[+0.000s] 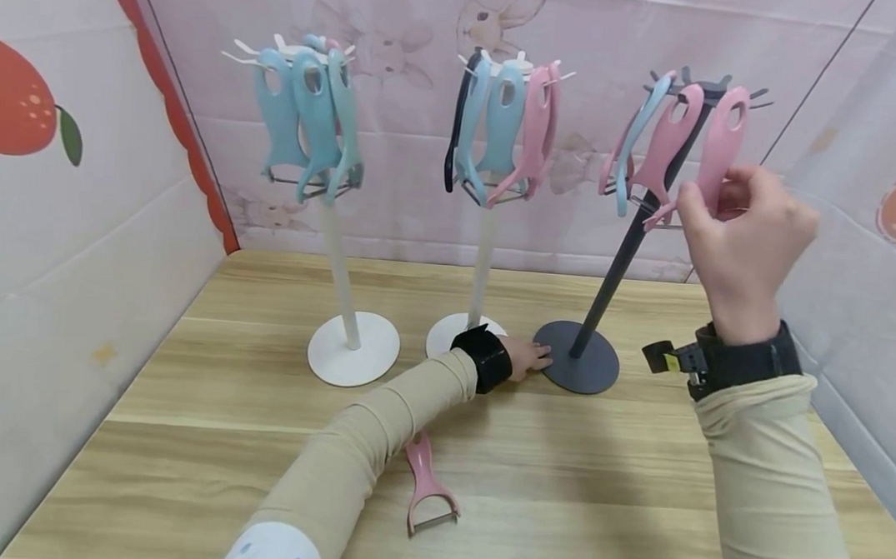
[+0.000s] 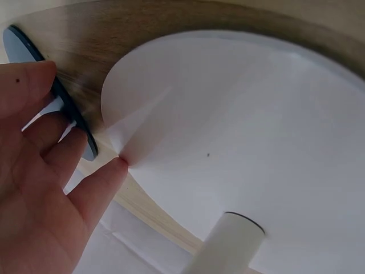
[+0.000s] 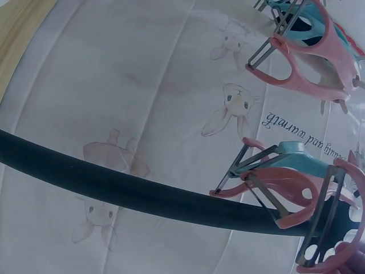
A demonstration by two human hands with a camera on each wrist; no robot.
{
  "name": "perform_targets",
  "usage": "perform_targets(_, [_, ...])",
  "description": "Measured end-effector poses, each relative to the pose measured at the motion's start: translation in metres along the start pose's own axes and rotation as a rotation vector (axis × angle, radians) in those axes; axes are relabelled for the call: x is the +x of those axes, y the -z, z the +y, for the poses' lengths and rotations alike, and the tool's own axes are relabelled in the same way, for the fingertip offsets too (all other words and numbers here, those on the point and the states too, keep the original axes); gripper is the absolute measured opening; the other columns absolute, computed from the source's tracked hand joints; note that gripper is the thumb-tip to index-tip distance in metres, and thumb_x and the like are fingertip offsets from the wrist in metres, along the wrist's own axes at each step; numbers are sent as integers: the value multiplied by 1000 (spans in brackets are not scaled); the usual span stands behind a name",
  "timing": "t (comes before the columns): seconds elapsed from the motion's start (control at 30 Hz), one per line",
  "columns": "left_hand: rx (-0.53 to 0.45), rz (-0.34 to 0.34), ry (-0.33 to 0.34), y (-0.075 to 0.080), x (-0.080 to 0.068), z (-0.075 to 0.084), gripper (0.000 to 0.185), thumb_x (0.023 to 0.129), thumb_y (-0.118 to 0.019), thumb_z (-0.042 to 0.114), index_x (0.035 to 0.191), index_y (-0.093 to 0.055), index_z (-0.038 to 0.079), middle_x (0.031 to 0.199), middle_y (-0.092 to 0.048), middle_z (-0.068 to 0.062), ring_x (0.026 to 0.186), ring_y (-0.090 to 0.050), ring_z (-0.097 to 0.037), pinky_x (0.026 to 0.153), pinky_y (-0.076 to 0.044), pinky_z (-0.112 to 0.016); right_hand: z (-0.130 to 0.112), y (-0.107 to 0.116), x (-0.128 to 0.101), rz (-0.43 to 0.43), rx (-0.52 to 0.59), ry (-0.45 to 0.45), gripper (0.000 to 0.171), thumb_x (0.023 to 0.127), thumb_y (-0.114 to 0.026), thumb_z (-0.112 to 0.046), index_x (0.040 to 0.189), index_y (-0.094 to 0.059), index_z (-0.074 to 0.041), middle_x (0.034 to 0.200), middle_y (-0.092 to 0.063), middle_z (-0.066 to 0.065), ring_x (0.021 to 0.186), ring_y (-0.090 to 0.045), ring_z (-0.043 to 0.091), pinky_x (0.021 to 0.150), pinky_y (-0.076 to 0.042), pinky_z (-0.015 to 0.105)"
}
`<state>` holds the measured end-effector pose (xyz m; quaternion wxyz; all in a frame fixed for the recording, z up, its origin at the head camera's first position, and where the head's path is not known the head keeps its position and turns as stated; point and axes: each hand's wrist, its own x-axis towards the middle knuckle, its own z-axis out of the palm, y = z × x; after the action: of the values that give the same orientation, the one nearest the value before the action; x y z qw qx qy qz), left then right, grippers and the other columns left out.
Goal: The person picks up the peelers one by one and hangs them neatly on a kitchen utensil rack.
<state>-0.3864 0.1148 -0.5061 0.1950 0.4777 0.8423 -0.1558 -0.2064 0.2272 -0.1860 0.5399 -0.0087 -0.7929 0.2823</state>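
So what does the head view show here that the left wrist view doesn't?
Only the head view shows all three stands with blue and pink plastic peelers hung on their hooks, the right hand pinching a pink peeler on the dark grey stand, and a loose pink peeler lying on the wooden table.

Only the left wrist view shows, close up, the fingertips meeting the edge of the white round base.

Both show the left hand between the white base and the dark grey round base.
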Motion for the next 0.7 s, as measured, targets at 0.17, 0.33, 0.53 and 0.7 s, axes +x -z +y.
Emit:
perform_targets(0.17, [0, 3, 4, -2, 3, 1, 61, 95, -40, 18, 145, -10, 36, 151, 3, 12, 135, 0, -4, 107, -9, -19, 1, -3, 3, -37, -13, 24, 37, 80, -59, -26, 90, -67, 8, 78, -67, 21, 57, -35, -23, 68, -32, 10])
perform_targets(0.33, [-37, -5, 11, 5, -11, 5, 64, 95, -38, 13, 144, -7, 39, 150, 7, 14, 134, 3, -2, 106, -6, -16, 3, -6, 3, -75, -37, 7, 40, 82, -59, -31, 96, -67, 6, 83, -68, 19, 59, -36, -20, 77, -37, 17])
perform_targets(0.53, [-36, 5, 27, 7, -10, 6, 61, 95, -38, 15, 144, -12, 39, 150, 2, 15, 134, 0, -1, 106, -6, -16, 6, -8, 0, -88, -46, 4, 41, 84, -58, -31, 103, -66, 3, 87, -68, 19, 71, -56, 22, 80, -38, 26])
perform_targets(0.7, [-66, -10, 87, 45, -62, 34, 55, 94, -39, 14, 145, -23, 29, 151, -12, 8, 136, -12, -6, 107, -13, -19, 8, -8, -4, -102, -45, 23, 39, 84, -58, -29, 107, -65, 2, 89, -67, 18, 79, -61, 28, 67, -32, 10])
